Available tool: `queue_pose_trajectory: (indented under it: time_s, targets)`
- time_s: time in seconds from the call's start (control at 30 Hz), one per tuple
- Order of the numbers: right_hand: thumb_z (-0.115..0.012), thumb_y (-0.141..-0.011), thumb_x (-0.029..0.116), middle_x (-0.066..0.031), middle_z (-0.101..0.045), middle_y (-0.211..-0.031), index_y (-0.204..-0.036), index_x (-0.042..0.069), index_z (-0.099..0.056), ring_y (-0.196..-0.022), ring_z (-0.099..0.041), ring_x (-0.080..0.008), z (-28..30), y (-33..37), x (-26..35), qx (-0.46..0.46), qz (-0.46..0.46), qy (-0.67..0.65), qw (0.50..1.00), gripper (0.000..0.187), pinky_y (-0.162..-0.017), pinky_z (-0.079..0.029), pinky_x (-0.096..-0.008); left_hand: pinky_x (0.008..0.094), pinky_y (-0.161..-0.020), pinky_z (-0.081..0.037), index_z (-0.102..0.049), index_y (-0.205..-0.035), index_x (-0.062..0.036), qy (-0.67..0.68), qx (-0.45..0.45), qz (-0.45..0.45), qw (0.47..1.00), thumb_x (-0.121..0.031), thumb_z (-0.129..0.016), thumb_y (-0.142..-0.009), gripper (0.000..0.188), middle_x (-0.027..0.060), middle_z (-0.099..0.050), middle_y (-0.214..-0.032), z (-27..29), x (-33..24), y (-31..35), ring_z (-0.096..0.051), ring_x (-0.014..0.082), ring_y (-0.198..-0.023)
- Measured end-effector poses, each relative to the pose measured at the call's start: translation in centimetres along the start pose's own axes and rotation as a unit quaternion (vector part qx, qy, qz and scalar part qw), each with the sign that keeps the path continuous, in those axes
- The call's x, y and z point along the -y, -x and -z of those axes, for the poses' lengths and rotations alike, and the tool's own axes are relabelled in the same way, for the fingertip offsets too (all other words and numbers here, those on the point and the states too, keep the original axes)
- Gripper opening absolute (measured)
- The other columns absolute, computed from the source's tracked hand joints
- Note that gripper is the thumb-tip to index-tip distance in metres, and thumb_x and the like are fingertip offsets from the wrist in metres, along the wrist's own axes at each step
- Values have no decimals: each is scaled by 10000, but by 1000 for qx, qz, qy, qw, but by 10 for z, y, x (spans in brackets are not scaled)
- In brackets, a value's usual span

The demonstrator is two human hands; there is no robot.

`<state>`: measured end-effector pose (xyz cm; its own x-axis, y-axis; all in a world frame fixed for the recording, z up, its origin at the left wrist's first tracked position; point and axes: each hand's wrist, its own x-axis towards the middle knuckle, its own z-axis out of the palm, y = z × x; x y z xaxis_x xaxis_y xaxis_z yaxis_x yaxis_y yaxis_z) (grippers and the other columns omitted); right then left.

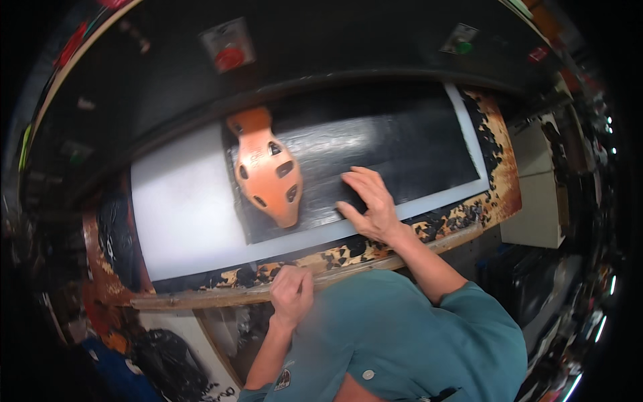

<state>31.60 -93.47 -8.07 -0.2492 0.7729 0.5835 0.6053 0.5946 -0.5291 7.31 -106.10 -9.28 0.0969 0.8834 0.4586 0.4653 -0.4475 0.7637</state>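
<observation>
My right hand [370, 206] is over the near part of a black sheet [395, 147], its thumb and fingers spread and nothing in its grasp. Curled into a loose fist, my left hand [291, 293] is at the wooden front edge [348, 273] of the table, with nothing visible in it. A long orange shaped piece [268, 175] with several openings lies on the sheet, left of my right hand and apart from it. Under the sheet is a white board [184, 201], bare on its left side.
A dark machine beam [348, 47] with a red button [230, 58] and a green button [463, 47] spans the far side. Black scraps [442, 221] litter the worn table border. A black bag [167, 362] is below left; a pale cabinet [534, 208] stands right.
</observation>
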Motion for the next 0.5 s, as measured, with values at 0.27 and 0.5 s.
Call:
queue_pose_trajectory:
  time_s: [0.27,0.5]
  targets:
    - [-680,-1013,137,-83,-737,-1013,-1132,28,-733,-913,-695,-177,53,-7,-30,-177,-129,-83,972,170,-826,-566,-318,447,-561,-483,-593,-760,-41,-173,-1,-62,983,10,-791,-844,221,118,-588,-680,-15,18,17,-598,339,-609]
    - [-659,-1085,266,24,-645,-761,-934,17,-735,-718,-555,-54,182,-26,-67,-380,-128,-27,916,300,-678,-460,-245,463,-602,-483,-529,-750,-49,-206,-68,-47,975,-93,-747,-974,316,152,-573,-691,-26,14,25,-609,381,-660]
